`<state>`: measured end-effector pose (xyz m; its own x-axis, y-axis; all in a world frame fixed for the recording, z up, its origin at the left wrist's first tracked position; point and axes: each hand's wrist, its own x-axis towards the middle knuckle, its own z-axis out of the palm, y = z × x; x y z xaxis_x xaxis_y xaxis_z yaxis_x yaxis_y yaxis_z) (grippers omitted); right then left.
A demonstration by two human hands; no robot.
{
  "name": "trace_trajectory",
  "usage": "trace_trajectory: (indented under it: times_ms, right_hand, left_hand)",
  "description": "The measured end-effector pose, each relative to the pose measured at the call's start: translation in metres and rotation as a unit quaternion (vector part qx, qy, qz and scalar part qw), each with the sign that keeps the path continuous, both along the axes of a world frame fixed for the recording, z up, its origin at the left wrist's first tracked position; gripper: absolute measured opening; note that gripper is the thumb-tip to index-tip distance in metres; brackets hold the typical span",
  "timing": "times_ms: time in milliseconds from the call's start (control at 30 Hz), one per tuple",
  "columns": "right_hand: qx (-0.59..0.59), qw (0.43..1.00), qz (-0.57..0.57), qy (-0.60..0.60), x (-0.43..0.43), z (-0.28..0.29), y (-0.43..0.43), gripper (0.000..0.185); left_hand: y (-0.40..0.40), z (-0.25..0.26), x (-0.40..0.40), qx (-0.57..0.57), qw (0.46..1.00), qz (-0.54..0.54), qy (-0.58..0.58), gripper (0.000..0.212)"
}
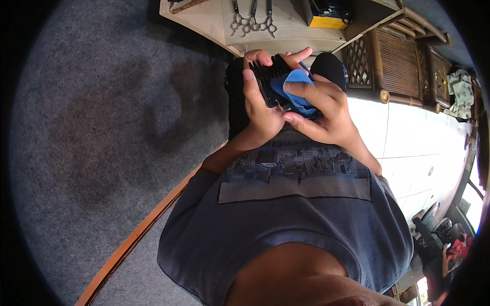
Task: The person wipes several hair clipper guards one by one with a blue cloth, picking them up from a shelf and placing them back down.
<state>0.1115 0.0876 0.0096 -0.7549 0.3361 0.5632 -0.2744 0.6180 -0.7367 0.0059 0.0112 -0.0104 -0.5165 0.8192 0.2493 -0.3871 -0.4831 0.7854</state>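
A black plastic hair clipper guard comb [264,82] with long teeth lies in my left hand [260,111], its teeth pointing away from my body. The fingers and thumb of that hand grip it along the edges. My right hand [329,103] holds a folded blue cloth [300,86] against the right part of the guard. Part of the guard is hidden beneath the cloth, and some fingers are hidden behind both. Both hands are close together in front of my shirt.
Several hairdressing scissors [253,26] lie on a pale wooden drawer or shelf [291,42] ahead, beside a yellow and blue box [328,22]. Bamboo furniture [402,63] stands to the right. A person [432,252] is at the lower right. A wooden strip [141,229] crosses the grey floor.
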Motion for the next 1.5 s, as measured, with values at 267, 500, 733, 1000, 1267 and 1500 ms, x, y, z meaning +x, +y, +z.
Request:
trace_trajectory:
  times_ms: [267,500,733,1000,1267,1500]
  right_hand:
    - [-0.003,1.000,-0.009,0.002,0.002,0.001,-0.001,0.036]
    - [-0.012,0.999,0.017,0.043,0.000,-0.005,-0.003,0.040]
    - [0.024,0.996,0.058,0.059,0.001,-0.007,-0.002,0.034]
    - [0.029,0.999,0.023,-0.003,0.002,-0.003,-0.005,0.042]
    - [-0.010,0.999,0.016,0.039,0.001,-0.006,-0.005,0.044]
    - [-0.153,0.984,-0.086,-0.037,0.004,-0.011,-0.013,0.031]
  left_hand:
    - [0.001,-0.003,0.001,0.031,0.999,0.019,-0.011,0.042]
    - [0.002,-0.002,-0.002,0.063,0.993,0.064,0.076,0.046]
    - [0.006,-0.005,-0.002,0.133,0.988,0.079,0.016,0.047]
    - [0.009,-0.005,-0.006,0.109,0.987,0.115,-0.006,0.049]
    - [0.013,-0.010,0.000,0.062,0.988,0.141,-0.009,0.047]
    - [0.013,-0.010,0.000,0.040,0.992,0.120,-0.014,0.043]
